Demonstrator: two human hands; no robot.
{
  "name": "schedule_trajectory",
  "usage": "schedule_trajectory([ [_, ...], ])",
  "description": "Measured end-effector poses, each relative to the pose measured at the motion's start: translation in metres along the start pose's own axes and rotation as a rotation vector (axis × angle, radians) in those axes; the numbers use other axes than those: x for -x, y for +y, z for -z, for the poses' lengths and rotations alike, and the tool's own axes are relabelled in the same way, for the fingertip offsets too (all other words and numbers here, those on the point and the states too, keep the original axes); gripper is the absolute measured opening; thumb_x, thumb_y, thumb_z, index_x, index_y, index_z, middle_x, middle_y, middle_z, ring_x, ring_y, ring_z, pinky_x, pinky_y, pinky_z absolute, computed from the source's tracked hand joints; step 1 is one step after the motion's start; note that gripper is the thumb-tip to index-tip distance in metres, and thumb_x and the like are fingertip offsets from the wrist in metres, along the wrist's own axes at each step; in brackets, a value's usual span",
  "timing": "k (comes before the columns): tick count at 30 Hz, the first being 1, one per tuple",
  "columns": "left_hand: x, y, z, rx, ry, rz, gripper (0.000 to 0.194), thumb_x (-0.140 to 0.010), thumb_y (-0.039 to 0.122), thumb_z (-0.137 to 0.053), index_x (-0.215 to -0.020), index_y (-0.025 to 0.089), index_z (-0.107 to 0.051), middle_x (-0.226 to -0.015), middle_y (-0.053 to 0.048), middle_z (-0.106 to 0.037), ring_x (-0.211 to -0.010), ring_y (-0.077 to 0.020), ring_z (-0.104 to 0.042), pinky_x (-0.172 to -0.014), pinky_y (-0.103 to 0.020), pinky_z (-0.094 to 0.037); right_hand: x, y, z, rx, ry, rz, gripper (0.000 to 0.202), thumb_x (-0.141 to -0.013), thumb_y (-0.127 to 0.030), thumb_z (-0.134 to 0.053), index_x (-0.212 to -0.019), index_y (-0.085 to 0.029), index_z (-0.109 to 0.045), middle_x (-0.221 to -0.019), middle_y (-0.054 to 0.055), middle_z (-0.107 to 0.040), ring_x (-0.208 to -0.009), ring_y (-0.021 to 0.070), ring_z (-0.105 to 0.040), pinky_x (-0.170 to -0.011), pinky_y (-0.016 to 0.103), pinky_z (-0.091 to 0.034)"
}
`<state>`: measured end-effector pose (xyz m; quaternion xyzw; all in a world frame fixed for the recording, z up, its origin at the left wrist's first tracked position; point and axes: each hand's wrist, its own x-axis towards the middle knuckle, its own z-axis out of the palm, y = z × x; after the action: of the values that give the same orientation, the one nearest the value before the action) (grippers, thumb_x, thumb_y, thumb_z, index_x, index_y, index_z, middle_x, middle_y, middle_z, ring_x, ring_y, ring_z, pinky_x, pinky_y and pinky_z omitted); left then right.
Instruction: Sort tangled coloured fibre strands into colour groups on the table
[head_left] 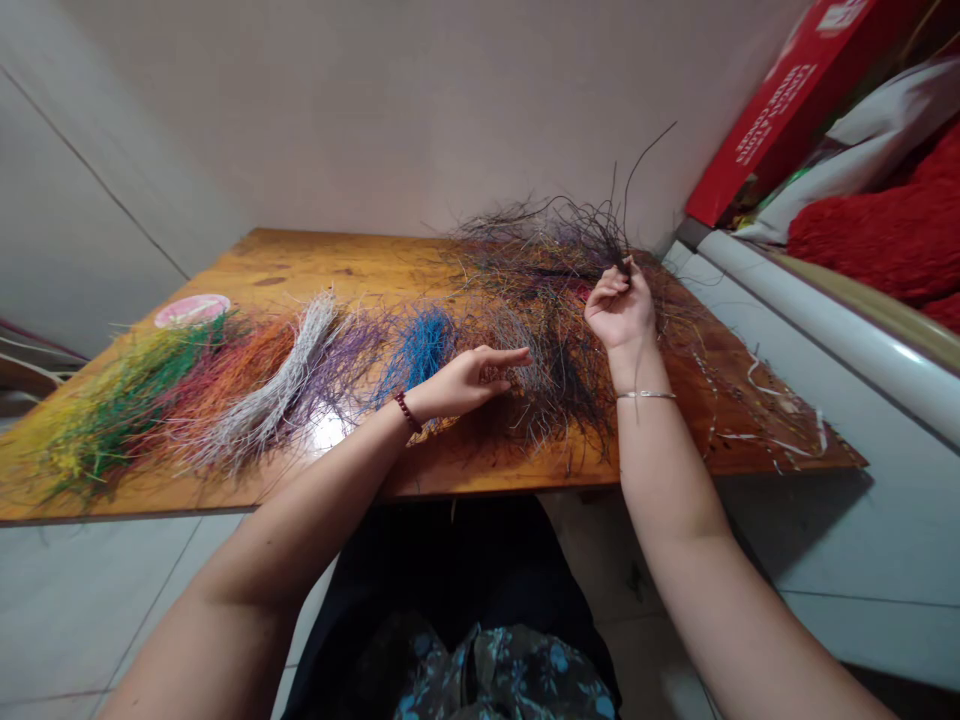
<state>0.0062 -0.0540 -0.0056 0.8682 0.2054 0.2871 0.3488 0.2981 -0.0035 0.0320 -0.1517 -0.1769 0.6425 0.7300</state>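
Note:
My right hand is raised over the table with its fingers closed on dark, wire-like strands, a few of them sticking up. Behind it spreads a tangled heap of mixed dark strands. My left hand hovers beside a grey bunch, its index finger stretched out and the others loosely bent, with nothing seen in it. Just left of that hand lies a blue bunch. A black bunch sits between the hands.
On the wooden table, white, purple, orange, green and yellow bunches lie leftward. A pink-and-white disc is behind them. White ribbon scraps lie right. A red box stands beyond.

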Motion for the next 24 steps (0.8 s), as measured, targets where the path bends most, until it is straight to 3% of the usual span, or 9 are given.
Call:
schedule_trajectory([
  [6, 0.0, 0.006, 0.003, -0.051, -0.059, 0.039, 0.053, -0.094, 0.02, -0.052, -0.146, 0.025, -0.053, -0.136, -0.007, -0.065, -0.119, -0.0216, -0.06, -0.11, -0.04, -0.042, -0.001, 0.001, 0.002, 0.018, -0.042, -0.002, 0.022, -0.086, -0.018, -0.068, -0.071, -0.022, -0.053, -0.052, -0.012, -0.053, -0.04, -0.0006, -0.05, -0.04, 0.009, -0.044],
  [11, 0.0, 0.008, 0.004, -0.076, -0.018, 0.074, 0.036, -0.094, 0.037, -0.059, -0.125, 0.022, -0.072, -0.112, -0.008, -0.075, -0.099, -0.0208, -0.066, -0.094, -0.034, -0.05, 0.0, 0.002, -0.001, 0.028, -0.028, 0.003, 0.021, -0.086, -0.019, -0.068, -0.07, -0.022, -0.054, -0.051, -0.012, -0.053, -0.04, 0.0003, -0.05, -0.038, 0.009, -0.044],
  [15, 0.0, 0.005, 0.012, -0.112, 0.091, 0.186, 0.04, -0.096, 0.047, -0.054, -0.116, 0.02, -0.075, -0.105, -0.007, -0.076, -0.081, -0.0179, -0.066, -0.074, -0.029, -0.049, 0.001, 0.003, -0.004, 0.021, 0.038, -0.01, 0.023, -0.089, -0.02, -0.066, -0.07, -0.022, -0.054, -0.05, -0.012, -0.052, -0.038, 0.0002, -0.049, -0.037, 0.009, -0.044],
  [17, 0.0, -0.001, 0.018, -0.248, 0.246, 0.263, 0.04, -0.097, 0.047, -0.051, -0.111, 0.019, -0.075, -0.102, -0.008, -0.076, -0.08, -0.0185, -0.065, -0.071, -0.029, -0.047, 0.001, 0.003, -0.004, 0.007, 0.053, -0.013, 0.023, -0.091, -0.021, -0.064, -0.07, -0.022, -0.054, -0.05, -0.012, -0.052, -0.038, 0.0001, -0.048, -0.037, 0.009, -0.043],
  [20, 0.004, -0.011, 0.025, -0.582, 0.429, 0.389, 0.034, -0.097, 0.042, -0.05, -0.106, 0.022, -0.076, -0.103, -0.009, -0.075, -0.093, -0.0241, -0.066, -0.079, -0.032, -0.048, 0.001, 0.004, -0.003, -0.018, 0.018, -0.023, 0.023, -0.091, -0.02, -0.062, -0.07, -0.022, -0.053, -0.051, -0.011, -0.052, -0.038, -0.0002, -0.049, -0.037, 0.009, -0.043],
  [24, 0.011, -0.02, 0.028, -0.914, 0.397, 0.492, 0.031, -0.097, 0.037, -0.049, -0.105, 0.024, -0.076, -0.103, -0.012, -0.072, -0.105, -0.0311, -0.06, -0.084, -0.038, -0.049, -0.001, 0.004, 0.0, 0.008, -0.02, -0.016, 0.021, -0.087, -0.019, -0.067, -0.071, -0.023, -0.054, -0.051, -0.012, -0.053, -0.039, 0.001, -0.05, -0.037, 0.01, -0.046],
])
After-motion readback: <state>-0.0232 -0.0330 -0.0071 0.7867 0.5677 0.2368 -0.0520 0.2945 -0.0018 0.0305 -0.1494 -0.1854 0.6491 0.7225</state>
